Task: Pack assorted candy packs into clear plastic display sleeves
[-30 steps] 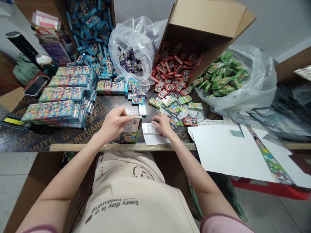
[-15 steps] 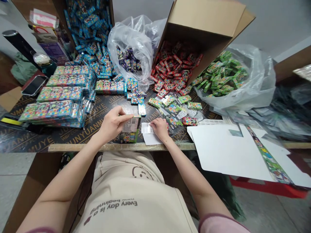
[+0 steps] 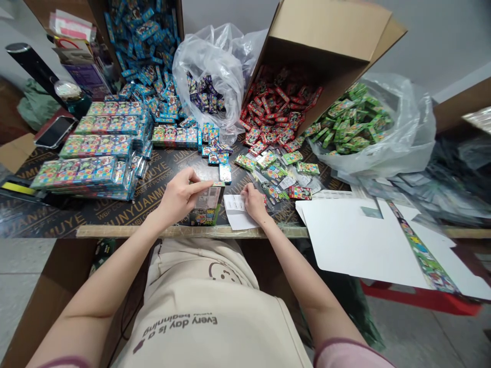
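Observation:
My left hand (image 3: 179, 197) is wrapped over the upper left of a printed box (image 3: 207, 207) standing at the table's front edge, its index finger stretched along the top. Just right of the box lies a white paper sheet (image 3: 238, 213) with small printed labels. My right hand (image 3: 253, 202) has its thumb and fingers pinched together over the sheet's right side; what is between them is too small to make out. Behind the hands, a small blue and white box (image 3: 225, 174) lies near loose blue boxes (image 3: 218, 159).
Stacked wrapped packs (image 3: 76, 171) stand at left. At the back are a carton with red boxes (image 3: 333, 30), a clear bag with purple boxes (image 3: 226, 56) and a bag of green boxes (image 3: 414, 128). White flat card (image 3: 356, 240) overhangs the front edge at right.
My right hand has lifted slightly from the labels and shifted a little right, its fingers drawn together, so more of the sheet shows. My left hand stays on the box.

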`<state>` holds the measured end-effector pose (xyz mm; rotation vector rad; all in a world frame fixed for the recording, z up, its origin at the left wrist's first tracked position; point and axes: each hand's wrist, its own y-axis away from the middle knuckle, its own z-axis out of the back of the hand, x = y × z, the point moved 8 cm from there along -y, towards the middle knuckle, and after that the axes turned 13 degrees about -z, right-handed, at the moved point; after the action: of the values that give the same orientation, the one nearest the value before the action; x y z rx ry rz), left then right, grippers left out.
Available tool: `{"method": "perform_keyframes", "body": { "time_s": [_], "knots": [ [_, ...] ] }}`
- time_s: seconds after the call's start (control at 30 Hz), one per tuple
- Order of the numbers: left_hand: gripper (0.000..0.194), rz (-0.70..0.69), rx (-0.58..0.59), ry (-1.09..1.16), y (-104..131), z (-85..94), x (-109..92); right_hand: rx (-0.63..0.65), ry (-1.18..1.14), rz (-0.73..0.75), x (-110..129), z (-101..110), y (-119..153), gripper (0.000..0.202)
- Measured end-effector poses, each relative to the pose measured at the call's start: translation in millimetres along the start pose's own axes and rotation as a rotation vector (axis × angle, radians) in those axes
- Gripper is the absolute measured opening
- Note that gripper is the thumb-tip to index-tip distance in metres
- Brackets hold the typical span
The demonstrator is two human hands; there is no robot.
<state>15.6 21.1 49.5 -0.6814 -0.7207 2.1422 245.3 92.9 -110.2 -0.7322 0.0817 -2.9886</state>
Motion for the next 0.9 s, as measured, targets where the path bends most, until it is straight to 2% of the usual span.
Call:
{"method": "perform_keyframes", "body": {
  "time_s": [0.07,0.13,0.27,0.3,0.37,0.47,0.57,0.67,0.8,0.9],
  "knots": [
    [0.027,0.000,-0.008,-0.006,-0.2,0.8,-1.6,0.005,-0.044,-0.012,3.7,7.8,-2.7,0.015],
    [0.024,0.018,-0.015,-0.015,-0.5,2.0,-2.7,-0.015,-0.135,0.013,18.7,26.9,-6.7,0.012],
    [0.010,0.088,-0.084,0.012,0.9,7.1,-0.8,-0.075,-0.404,0.150,78.3,90.6,-12.2,0.011],
    [0.010,0.088,-0.112,0.025,1.1,8.8,-1.0,-0.027,-0.473,0.175,95.6,102.8,-13.2,0.013],
    [0.014,0.076,-0.148,0.042,1.0,11.3,-2.1,0.160,-0.609,0.214,130.1,116.3,-13.5,0.017],
    [0.013,0.071,-0.148,0.053,0.5,12.5,-3.0,0.484,-0.686,0.262,172.2,113.7,-7.0,0.027],
    [0.012,0.053,-0.171,0.092,0.2,17.0,-5.6,0.690,-0.670,0.275,191.5,99.7,0.3,0.031],
    [0.017,0.047,-0.192,0.144,-0.2,20.8,-7.7,0.735,-0.665,0.247,192.9,91.8,0.5,0.031],
    [0.014,0.106,-0.216,0.144,-1.1,19.0,-6.3,0.714,-0.647,0.216,188.3,89.3,-4.9,0.029],
    [0.026,0.145,-0.287,0.085,-0.4,17.1,-4.7,0.664,-0.563,0.244,187.1,85.4,-10.4,0.023]
  ]
}}
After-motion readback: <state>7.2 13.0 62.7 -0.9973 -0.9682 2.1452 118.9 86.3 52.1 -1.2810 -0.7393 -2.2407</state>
